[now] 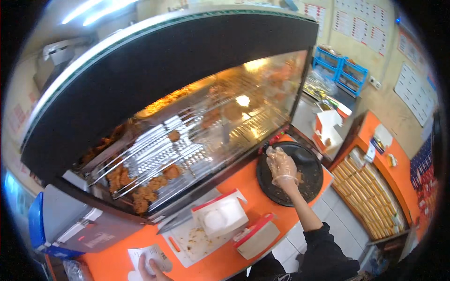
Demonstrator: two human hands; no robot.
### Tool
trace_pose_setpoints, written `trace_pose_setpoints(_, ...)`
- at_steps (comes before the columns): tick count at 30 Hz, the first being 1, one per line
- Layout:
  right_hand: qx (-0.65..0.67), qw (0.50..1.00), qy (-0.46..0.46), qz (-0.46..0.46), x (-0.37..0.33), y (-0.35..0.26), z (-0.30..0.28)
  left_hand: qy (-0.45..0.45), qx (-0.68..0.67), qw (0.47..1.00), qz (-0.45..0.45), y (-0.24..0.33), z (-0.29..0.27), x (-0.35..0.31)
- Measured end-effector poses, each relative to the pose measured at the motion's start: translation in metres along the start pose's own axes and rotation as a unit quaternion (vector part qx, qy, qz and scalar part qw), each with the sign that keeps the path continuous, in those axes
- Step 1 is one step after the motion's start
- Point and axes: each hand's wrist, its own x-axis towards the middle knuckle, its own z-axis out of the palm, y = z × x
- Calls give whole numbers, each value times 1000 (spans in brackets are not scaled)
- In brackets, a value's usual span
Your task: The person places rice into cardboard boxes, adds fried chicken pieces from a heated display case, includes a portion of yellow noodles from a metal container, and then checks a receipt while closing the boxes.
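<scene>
My right hand [282, 166], in a clear plastic glove, reaches over a round black pan [309, 185] at the right end of the orange counter. Its fingers are bent together over the pan; what they hold, if anything, is hidden. Brown crumbs and a small piece lie in the pan beside the wrist. My bare left hand [153, 270] is at the lower left with fingers apart, touching a white printed slip of paper [161, 256]. Between the hands are an open white-and-red carton [220, 216] containing a round white thing, and a second carton [257, 240].
A glass-fronted warming cabinet [206, 171] with fried pieces on racks fills the far side. A knife [180, 220] lies by a crumb-strewn white board [194, 243]. At left stands a grey box [101, 229]; at right, an orange shelf unit [393, 164] packed with yellowish cartons.
</scene>
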Motion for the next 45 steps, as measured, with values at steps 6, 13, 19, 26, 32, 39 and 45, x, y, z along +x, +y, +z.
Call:
trace_pose_setpoints(6, 119, 948, 170, -240, 33, -122, 40, 45, -71, 992, -90, -5, -36, -5)
trace_pose_setpoints(13, 243, 928, 89, -268, 4, -156, 123, 128, -68, 987, -69, -40, -94, -8)
trace_pose_setpoints(19, 341, 869, -53, -354, -50, -210, 158, 154, -87, 982, -68, -13, -48, -16)
trace_pose_setpoints(26, 122, 941, -100, -298, 3, -42, -2, 50, 185, 979, -72, -20, -32, -60)
trace_pose_setpoints(32, -407, 902, -97, -106, 67, 218, -129, -394, 419, 818, -13, -73, 61, -157)
trace_pose_setpoints(39, -257, 923, -282, 43, 126, 190, -95, -293, 368, 871, -144, -126, 141, -226)
trace_pose_setpoints(45, -292, 922, -254, 6, 147, 195, -91, -201, 349, 913, -62, -150, 191, -288)
